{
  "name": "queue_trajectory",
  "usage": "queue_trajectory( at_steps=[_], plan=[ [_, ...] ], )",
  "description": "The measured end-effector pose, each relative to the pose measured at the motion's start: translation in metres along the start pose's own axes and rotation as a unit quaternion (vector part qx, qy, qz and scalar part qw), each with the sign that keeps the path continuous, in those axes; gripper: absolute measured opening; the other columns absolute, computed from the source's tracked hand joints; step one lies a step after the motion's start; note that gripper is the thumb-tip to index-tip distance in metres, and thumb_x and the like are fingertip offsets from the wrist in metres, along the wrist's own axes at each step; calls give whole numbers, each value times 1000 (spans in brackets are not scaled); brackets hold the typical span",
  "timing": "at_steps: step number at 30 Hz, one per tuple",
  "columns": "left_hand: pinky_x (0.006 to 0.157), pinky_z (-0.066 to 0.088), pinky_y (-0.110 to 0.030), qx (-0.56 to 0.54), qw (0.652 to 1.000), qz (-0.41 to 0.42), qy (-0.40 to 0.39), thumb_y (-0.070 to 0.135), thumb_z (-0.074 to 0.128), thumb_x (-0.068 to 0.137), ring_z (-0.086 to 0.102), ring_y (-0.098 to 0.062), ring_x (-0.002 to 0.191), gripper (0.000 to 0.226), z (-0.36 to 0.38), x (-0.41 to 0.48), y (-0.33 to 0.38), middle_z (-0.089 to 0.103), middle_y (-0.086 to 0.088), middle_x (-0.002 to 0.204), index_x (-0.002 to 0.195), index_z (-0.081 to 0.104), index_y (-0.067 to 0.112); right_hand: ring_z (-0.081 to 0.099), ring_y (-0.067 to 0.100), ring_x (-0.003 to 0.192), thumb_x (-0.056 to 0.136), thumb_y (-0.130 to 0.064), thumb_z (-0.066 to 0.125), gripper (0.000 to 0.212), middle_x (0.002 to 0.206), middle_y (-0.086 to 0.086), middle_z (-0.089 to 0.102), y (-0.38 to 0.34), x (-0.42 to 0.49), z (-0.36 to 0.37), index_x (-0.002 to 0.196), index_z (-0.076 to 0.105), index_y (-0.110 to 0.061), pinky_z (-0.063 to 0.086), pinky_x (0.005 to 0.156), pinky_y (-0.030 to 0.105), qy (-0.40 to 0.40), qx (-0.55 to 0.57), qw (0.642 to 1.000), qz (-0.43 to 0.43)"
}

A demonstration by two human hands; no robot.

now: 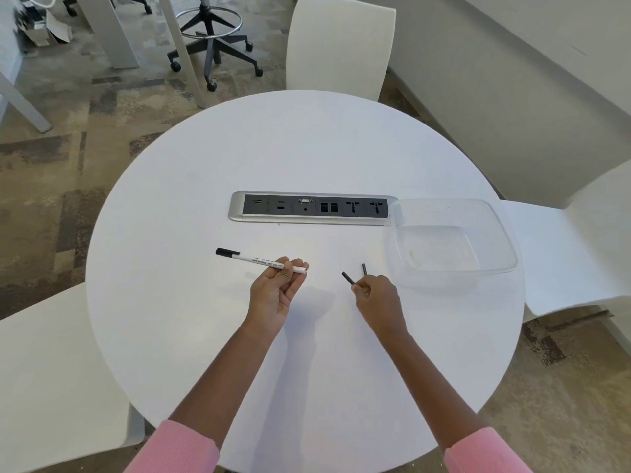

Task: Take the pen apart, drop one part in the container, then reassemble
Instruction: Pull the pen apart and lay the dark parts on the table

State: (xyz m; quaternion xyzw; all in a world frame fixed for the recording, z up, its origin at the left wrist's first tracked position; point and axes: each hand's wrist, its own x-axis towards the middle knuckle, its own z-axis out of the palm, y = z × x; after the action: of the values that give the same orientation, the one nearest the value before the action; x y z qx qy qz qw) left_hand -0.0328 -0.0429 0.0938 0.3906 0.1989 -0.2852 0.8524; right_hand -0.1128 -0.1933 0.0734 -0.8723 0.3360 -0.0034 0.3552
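Two hands are hovering over the round white table (191, 336) at mid-frame. The left hand (275, 291), palm up, is pinching the pen body (261, 262) near its open end, cap pointing left. The right hand (377, 298) is pinching two dark rods (348, 278), just beside the clear container (505, 240) at right.

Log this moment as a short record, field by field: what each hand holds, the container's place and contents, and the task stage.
left hand: holds the white pen body, black cap end pointing left, above the table
right hand: grips two short dark pieces in its fingers
container: clear plastic, on the table's right side, beside the power strip
container contents: no pen part visible inside
stage: pen apart, part not yet dropped
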Motion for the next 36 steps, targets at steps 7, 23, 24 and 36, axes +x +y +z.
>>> queue_trajectory(
  at_steps=[7, 23, 24, 36],
  plan=[
    [55, 58, -20, -4, 1000, -23, 11, 0, 49, 91, 72, -14, 61, 11, -5, -1, -5, 73, -2, 61, 83, 57, 5, 55, 35, 97, 88, -8, 52, 16, 101, 22, 59, 5, -1, 16, 99, 58, 1, 45, 77, 38, 8, -67, 997, -30],
    [54, 58, -21, 0, 997, -72, 8, -1, 50, 90, 72, -17, 60, 12, -15, -3, -10, 73, -4, 61, 85, 60, 2, 59, 26, 84, 85, -16, 58, 13, 90, 15, 64, 8, -1, 21, 88, 61, -3, 40, 70, 28, 28, 35, 999, 31],
    [54, 58, -21, 4, 997, -77, 3, -1, 50, 90, 72, -17, 60, 12, -15, -4, -10, 73, -4, 61, 85, 60, 1, 59, 24, 81, 86, -17, 58, 16, 87, 13, 65, 5, -1, 20, 86, 62, -2, 42, 70, 28, 16, 65, 997, 45],
    [47, 53, -15, 161, 970, -154, -101, 22, 46, 95, 59, -5, 43, 23, -16, -11, -17, 61, 7, 53, 88, 66, 11, 48, 10, 63, 94, -38, 42, 41, 72, 1, 62, -36, -11, 7, 92, 70, -7, 37, 58, 20, -228, 367, 893, 126]
  ],
)
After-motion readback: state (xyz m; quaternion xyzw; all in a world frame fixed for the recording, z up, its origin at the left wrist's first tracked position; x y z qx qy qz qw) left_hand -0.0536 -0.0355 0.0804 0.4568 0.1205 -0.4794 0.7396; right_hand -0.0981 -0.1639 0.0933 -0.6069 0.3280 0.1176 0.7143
